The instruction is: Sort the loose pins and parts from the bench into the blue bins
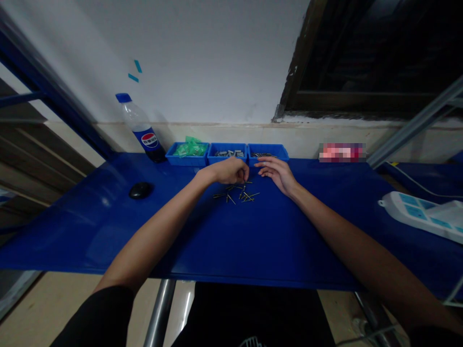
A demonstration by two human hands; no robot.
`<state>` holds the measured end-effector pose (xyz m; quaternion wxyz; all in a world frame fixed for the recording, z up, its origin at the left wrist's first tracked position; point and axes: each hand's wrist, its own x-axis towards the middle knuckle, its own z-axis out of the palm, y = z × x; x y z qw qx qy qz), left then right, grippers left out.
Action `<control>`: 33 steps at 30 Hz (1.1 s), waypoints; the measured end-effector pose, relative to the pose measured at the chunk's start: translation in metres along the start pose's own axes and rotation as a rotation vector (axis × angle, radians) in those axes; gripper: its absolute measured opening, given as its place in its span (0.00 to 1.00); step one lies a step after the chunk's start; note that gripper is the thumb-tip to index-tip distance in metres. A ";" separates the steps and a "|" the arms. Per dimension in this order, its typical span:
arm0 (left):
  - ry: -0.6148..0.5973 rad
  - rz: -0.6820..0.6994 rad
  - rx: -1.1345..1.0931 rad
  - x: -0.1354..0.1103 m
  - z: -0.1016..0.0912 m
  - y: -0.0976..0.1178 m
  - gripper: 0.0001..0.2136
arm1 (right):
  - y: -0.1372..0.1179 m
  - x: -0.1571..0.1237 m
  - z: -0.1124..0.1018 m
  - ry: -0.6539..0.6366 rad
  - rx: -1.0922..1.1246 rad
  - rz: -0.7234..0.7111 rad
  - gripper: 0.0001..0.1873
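Note:
A loose pile of thin, brass-coloured metal rods, perhaps screws or drill bits (245,195), lies on the blue table (231,246). Over its far side is my left hand (231,169), fingers curled and pressed together; what they hold, if anything, is too small to make out. My right hand (278,174) hovers in front of the right blue bin (280,154), fingers apart and holding nothing visible. Thin metal pieces show inside that bin. The middle blue bin (213,158) contains short silvery parts, and the left blue bin (181,161) holds a green plastic bag (191,148).
A Pepsi bottle (146,137) stands left of the bins, near the wall. A black computer mouse (141,190) lies on the left of the table. At the right are a white power strip (419,212) and a blurred red packet (342,152). Metal posts rise at both sides.

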<state>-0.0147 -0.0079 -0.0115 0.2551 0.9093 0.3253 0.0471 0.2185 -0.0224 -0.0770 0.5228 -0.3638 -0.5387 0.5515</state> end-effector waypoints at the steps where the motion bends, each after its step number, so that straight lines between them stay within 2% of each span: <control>1: 0.039 0.020 -0.017 -0.001 -0.002 0.000 0.09 | 0.000 0.000 0.001 -0.003 -0.020 0.000 0.17; 5: 0.223 0.045 -0.037 -0.002 -0.007 0.000 0.08 | 0.000 -0.001 0.003 -0.070 -0.135 -0.031 0.15; 7: 0.271 0.032 -0.036 -0.001 -0.007 0.001 0.08 | 0.001 -0.002 0.003 -0.113 -0.173 -0.052 0.14; 16: 0.287 0.017 -0.048 0.001 -0.001 0.004 0.08 | 0.008 0.000 -0.002 -0.098 -0.155 -0.065 0.14; 20: 0.186 -0.102 0.099 -0.006 -0.010 0.009 0.15 | 0.008 0.001 0.000 0.019 -0.101 -0.091 0.13; 23: 0.018 -0.245 0.220 -0.015 -0.018 0.013 0.27 | 0.007 0.002 -0.001 0.087 -0.065 -0.115 0.20; 26: -0.148 -0.348 0.245 -0.024 -0.020 0.012 0.41 | 0.006 -0.001 0.000 0.072 -0.159 -0.153 0.26; 28: -0.254 -0.411 0.222 -0.027 -0.018 0.010 0.45 | 0.003 -0.008 0.004 0.009 -0.329 -0.232 0.24; 30: -0.323 -0.466 0.190 -0.028 -0.014 0.008 0.45 | -0.004 -0.018 0.011 -0.144 -0.554 -0.349 0.25; 33: -0.353 -0.556 0.150 -0.026 -0.008 0.008 0.44 | -0.019 -0.036 0.026 -0.427 -0.749 -0.499 0.38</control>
